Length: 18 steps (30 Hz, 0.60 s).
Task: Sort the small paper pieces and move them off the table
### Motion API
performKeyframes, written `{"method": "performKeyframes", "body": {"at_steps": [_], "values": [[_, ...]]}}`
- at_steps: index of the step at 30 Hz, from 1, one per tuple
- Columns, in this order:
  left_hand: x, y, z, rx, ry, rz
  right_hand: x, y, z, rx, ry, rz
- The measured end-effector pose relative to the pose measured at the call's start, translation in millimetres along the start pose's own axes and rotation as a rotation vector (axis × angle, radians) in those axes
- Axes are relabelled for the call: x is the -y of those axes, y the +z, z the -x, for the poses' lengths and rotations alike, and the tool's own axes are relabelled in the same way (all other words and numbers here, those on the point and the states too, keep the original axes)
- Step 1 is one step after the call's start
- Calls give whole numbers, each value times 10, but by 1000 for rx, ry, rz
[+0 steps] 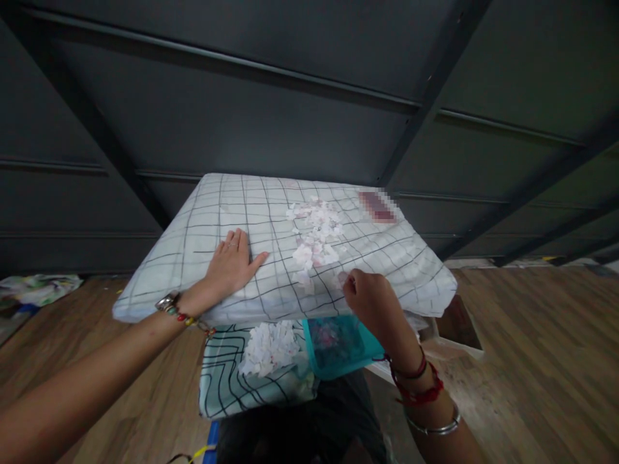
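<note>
My left hand lies flat on a white cloth with a black grid, fingers stretched out and nothing in them. Beyond my right hand's fingertips, a loose pile of small white paper-like pieces spreads over the cloth. My right hand is closed in a pinch at the near side of the pile. A small pale piece shows at its fingertips, too unclear to name. Under that hand sits a turquoise plastic basket with something see-through and pinkish inside, partly hidden by the wrist.
Another heap of white pieces rests on a green patterned cloth below the table edge. A blurred reddish rectangular object lies at the far right. An open box stands to the right. Dark metal panels rise behind.
</note>
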<state>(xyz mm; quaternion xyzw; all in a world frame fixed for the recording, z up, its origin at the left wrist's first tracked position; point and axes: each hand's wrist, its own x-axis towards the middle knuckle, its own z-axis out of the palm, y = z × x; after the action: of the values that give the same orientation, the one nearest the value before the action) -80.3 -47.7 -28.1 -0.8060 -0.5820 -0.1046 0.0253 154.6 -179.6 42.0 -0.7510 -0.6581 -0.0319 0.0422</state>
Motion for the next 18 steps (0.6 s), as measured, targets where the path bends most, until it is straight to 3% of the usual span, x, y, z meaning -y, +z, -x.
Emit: {"method": "performKeyframes", "body": {"at_steps": [6,13,18], "values": [[-28,-32,23,-9,-2,-18,368,45,-49,5,-136,-111],[-24,-26,19,-12,2,-22,271,45,-103,-10,-108,-169],[-14,-12,15,-16,-7,-14,391,73,-74,19,-219,-208]]}}
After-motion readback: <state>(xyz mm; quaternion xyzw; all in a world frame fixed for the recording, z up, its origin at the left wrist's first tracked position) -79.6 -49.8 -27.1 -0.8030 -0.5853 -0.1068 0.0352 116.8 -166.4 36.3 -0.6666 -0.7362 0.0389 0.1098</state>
